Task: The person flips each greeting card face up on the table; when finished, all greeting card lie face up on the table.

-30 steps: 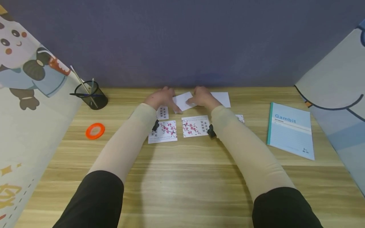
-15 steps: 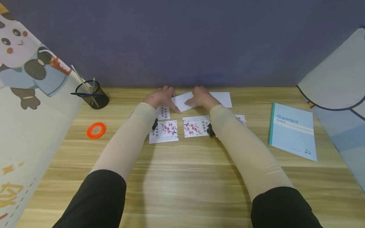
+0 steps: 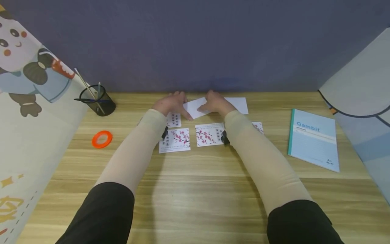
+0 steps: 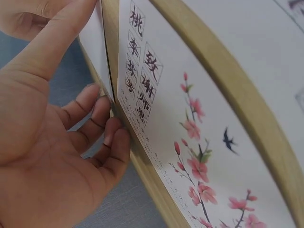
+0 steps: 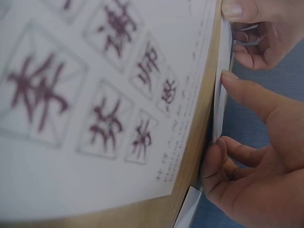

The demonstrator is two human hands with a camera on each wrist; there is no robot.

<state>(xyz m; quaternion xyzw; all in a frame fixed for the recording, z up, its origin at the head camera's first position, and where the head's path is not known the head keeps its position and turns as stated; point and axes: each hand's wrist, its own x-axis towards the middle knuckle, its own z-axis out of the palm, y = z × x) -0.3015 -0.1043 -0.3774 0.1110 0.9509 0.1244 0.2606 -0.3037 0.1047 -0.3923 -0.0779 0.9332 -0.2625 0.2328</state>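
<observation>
Both hands pinch one white folded paper sheet [image 3: 196, 107] lying crosswise beyond the blossom-printed cards [image 3: 208, 134] (left hand [image 3: 172, 103] and right hand [image 3: 217, 102] equally near).

Light wood-grain tabletop [image 3: 195, 189], smooth, faint satin sheen. Plain white paper sheet [image 3: 196, 106], thin, matt. White paper cards printed with pink blossom [image 3: 174, 139], smooth, slightly glossy. Black mesh metal pen holder [image 3: 98, 101]. Orange plastic tape ring [image 3: 102, 139], shiny. Pale blue paper-covered notebook [image 3: 313, 139], matt.
</observation>
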